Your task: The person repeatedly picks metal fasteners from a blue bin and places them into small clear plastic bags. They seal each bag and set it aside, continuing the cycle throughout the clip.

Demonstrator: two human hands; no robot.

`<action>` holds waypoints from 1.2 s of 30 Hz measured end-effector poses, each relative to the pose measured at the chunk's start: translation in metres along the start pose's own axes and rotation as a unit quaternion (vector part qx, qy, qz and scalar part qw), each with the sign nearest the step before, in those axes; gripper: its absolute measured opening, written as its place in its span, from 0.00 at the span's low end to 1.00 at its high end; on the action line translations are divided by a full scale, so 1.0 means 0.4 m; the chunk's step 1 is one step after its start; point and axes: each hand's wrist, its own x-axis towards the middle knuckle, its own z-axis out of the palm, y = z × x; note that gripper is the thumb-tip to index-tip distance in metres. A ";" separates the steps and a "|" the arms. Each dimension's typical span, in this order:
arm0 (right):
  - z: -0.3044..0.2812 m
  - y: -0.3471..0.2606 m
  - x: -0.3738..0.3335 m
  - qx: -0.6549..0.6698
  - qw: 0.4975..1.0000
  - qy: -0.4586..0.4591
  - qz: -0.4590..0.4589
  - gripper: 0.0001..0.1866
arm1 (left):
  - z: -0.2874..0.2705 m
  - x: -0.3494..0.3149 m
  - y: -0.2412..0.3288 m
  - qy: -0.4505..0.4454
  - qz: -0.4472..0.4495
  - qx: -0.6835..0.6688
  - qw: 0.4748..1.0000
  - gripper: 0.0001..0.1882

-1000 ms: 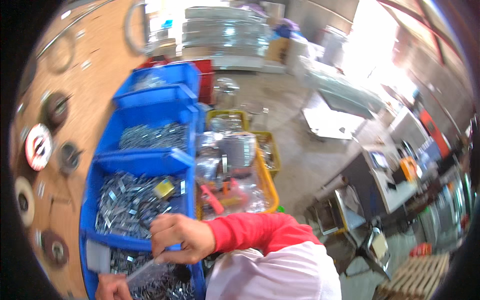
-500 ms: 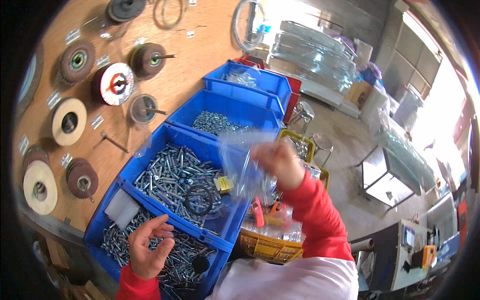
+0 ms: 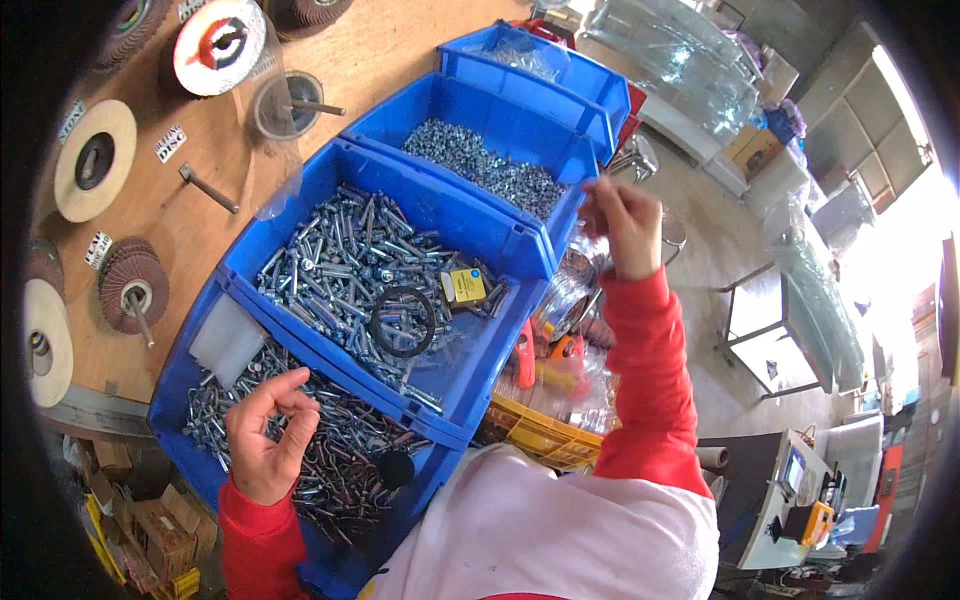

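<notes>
Our left hand (image 3: pixel 266 443), thumb and fingers apart, hovers over screws (image 3: pixel 345 450) this side of the black ring (image 3: pixel 431 325), a blue bin wall (image 3: pixel 385 398) between. Right of the ring: a yellow box (image 3: pixel 465 287), then our right hand (image 3: pixel 630 228); we can't tell its grip.

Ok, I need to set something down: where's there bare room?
The bolt bin looks bare at its right end, bordered by the black ring and yellow box. Floor is free between the right sleeve and the table. Crowded: the front bin under the left hand, full of screws, and the plastic-filled yellow crate.
</notes>
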 end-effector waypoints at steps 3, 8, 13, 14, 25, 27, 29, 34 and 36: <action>-0.033 0.100 -0.118 -0.041 0.996 -0.014 0.080 0.14 | 0.002 0.014 -0.017 -0.006 0.001 0.015 1.000 0.21; -0.139 0.338 -0.246 -0.334 0.925 -0.134 0.119 0.12 | -0.004 0.016 -0.053 0.009 -0.020 0.006 1.000 0.19; -0.211 0.515 -0.369 -0.478 0.806 -0.231 0.261 0.13 | -0.019 0.015 -0.081 0.004 -0.027 -0.004 1.000 0.19; -0.229 0.529 -0.388 -0.471 0.805 -0.232 0.275 0.14 | -0.015 0.018 -0.081 0.004 -0.035 0.000 0.999 0.18; -0.075 0.307 -0.363 -0.199 0.977 -0.050 0.050 0.05 | -0.062 0.056 -0.061 0.116 -0.024 0.226 0.967 0.11; 0.000 0.235 -0.369 -0.167 0.985 -0.014 0.027 0.06 | -0.122 0.066 -0.077 0.204 -0.029 0.236 0.950 0.08; 0.074 0.179 -0.377 -0.147 0.988 -0.008 -0.044 0.07 | -0.168 0.071 -0.103 0.220 -0.006 0.288 0.932 0.08; 0.203 0.062 -0.416 -0.103 0.978 -0.059 -0.169 0.05 | -0.199 0.089 -0.238 0.131 0.021 0.537 0.833 0.14; 0.247 0.025 -0.433 -0.074 0.970 -0.078 -0.219 0.04 | -0.203 0.102 -0.298 0.072 0.041 0.595 0.799 0.12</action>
